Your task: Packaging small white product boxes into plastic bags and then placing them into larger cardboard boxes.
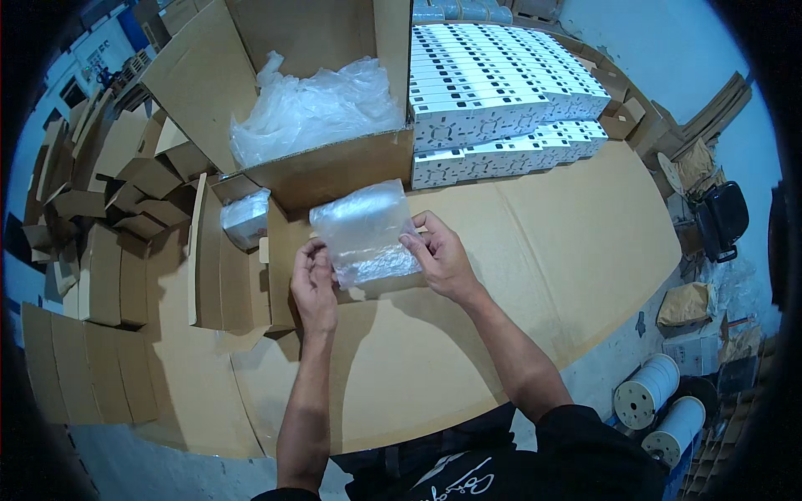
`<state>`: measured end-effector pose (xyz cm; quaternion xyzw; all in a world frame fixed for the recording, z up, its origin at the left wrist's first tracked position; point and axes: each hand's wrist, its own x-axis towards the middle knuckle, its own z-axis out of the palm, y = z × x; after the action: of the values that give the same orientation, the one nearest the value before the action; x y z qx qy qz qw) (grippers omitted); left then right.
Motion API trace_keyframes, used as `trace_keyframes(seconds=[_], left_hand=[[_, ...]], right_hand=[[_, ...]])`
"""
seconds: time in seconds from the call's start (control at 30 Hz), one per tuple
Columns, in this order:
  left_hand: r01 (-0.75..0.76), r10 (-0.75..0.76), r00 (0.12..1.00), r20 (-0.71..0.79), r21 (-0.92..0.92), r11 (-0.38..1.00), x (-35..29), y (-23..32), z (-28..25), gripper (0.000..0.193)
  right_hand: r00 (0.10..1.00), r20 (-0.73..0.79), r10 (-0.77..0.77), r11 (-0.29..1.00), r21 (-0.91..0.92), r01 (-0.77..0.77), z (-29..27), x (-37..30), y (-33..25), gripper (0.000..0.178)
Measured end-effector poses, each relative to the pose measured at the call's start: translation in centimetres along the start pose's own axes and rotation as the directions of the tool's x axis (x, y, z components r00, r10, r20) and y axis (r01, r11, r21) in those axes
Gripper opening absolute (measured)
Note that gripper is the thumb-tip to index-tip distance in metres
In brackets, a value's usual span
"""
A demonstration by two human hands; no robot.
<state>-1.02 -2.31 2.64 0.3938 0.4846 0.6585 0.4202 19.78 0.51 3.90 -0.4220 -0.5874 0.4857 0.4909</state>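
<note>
The left hand (314, 282) gripped the translucent plastic pouch (366, 234) at its eight o'clock edge, fingers bent in against the film. The right hand (443, 259) pinched the opposite edge near three o'clock, its thumb lying on the upper face. The pouch was held up over the near side of the cardboard-covered table (551, 242). Handling it well, I judged, called for a light, even pull between both pinches, keeping the film flat without creasing it, and fingertips kept close to the edges.

The pouch looked nearly square, so its long axis could not be told; its sides leaned toward eleven o'clock and its far edge rose toward two. Which edge was the mouth could not be told.

Just beyond the left hand, around nine o'clock, a small open carton (207, 271) held a silvery wrapped packet (246, 219). Toward eleven stood a large carton (334, 172) with crumpled clear plastic (317, 108) inside. Between one and two, white boxes (480, 123) were stacked in rows.
</note>
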Motion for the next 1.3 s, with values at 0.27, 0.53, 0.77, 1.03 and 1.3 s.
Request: trace_keyframes(seconds=[0.27,0.53,0.77,1.03,1.3], left_hand=[[-0.037,0.021,0.996,0.082,0.202,0.979,-1.2,0.0,1.3,0.022],[-0.075,0.042,0.987,0.157,0.211,0.975,-2.2,0.1,2.2,0.016],[-0.048,0.041,0.998,0.051,0.157,0.986,-1.3,0.8,2.4,0.02],[0.001,0.013,0.998,0.059,-0.243,0.97,-0.6,-1.2,0.3,0.038],[0.143,-0.201,0.932,0.301,0.205,0.968,-1.8,1.0,1.9,0.038]], right_hand=[[0.994,0.095,-0.061,0.991,-0.116,0.071,0.0,-0.2,-0.5,0.019],[0.951,-0.276,0.142,0.938,0.344,-0.04,2.1,-0.1,-0.6,0.025],[0.958,-0.248,-0.14,0.949,-0.309,0.059,2.4,-1.2,0.3,0.021],[0.956,-0.274,-0.104,0.957,-0.29,0.021,3.2,-1.3,-0.7,0.023],[0.971,-0.234,0.037,0.991,0.132,-0.006,0.5,0.2,0.7,0.018]])
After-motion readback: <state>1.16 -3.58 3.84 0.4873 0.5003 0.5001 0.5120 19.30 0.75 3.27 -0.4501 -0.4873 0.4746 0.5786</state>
